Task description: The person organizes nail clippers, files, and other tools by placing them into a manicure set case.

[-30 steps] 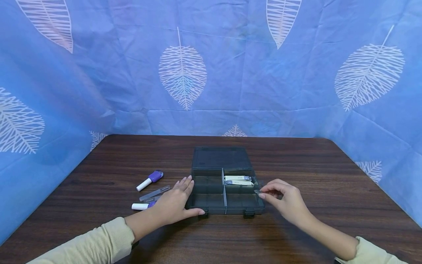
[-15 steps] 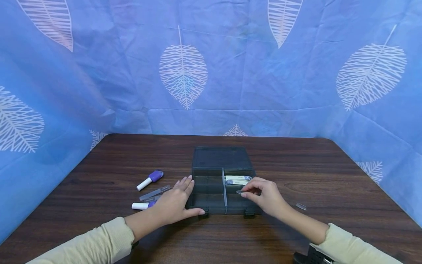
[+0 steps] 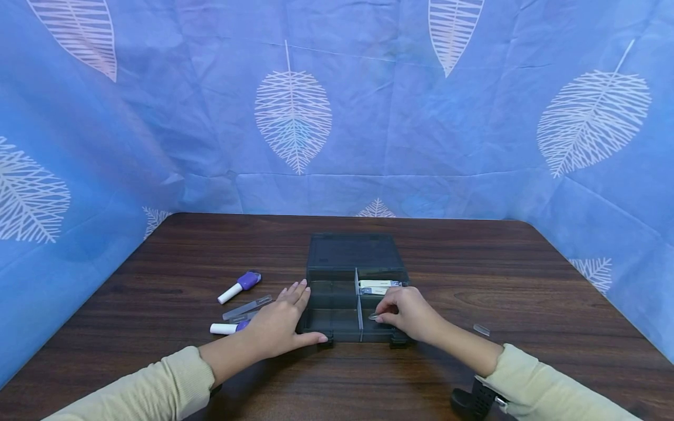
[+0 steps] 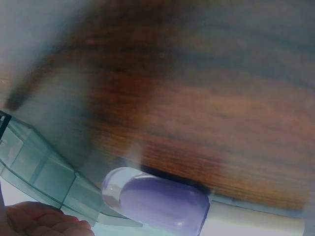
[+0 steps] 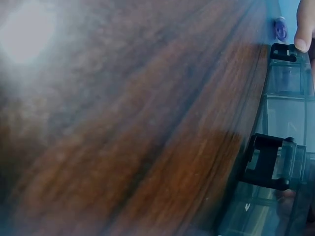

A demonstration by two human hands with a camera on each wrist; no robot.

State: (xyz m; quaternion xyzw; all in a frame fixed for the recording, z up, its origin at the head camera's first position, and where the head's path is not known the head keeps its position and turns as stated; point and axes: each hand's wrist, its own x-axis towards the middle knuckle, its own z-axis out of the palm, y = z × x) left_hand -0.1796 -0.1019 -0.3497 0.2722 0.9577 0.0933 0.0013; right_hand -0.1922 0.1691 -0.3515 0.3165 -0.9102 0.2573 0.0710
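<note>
A dark see-through divided box (image 3: 333,320) lies with its lid (image 3: 351,251) folded back, away from the person. My left hand (image 3: 279,327) rests against its left side, fingers straight and thumb at the front latch. Over the front right compartment, my right hand (image 3: 413,316) pinches a small clear plastic piece (image 3: 373,316) between thumb and fingers. Two pale nail clippers (image 3: 376,287) lie in the back right compartment, partly covered by that hand. Another small clear piece (image 3: 481,330) is on the table to the right.
Left of the box lie two purple nail polish bottles (image 3: 247,281) with white caps, the nearer partly behind the left hand. Slim clear plastic strips (image 3: 247,308) lie between them. Black latches (image 5: 268,161) project from the box's front. A blue leaf-print cloth (image 3: 368,117) hangs behind the table (image 3: 453,251).
My right hand has carried the clear piece from the box's right edge leftward and down over the front right compartment. The left hand has stayed in place.
</note>
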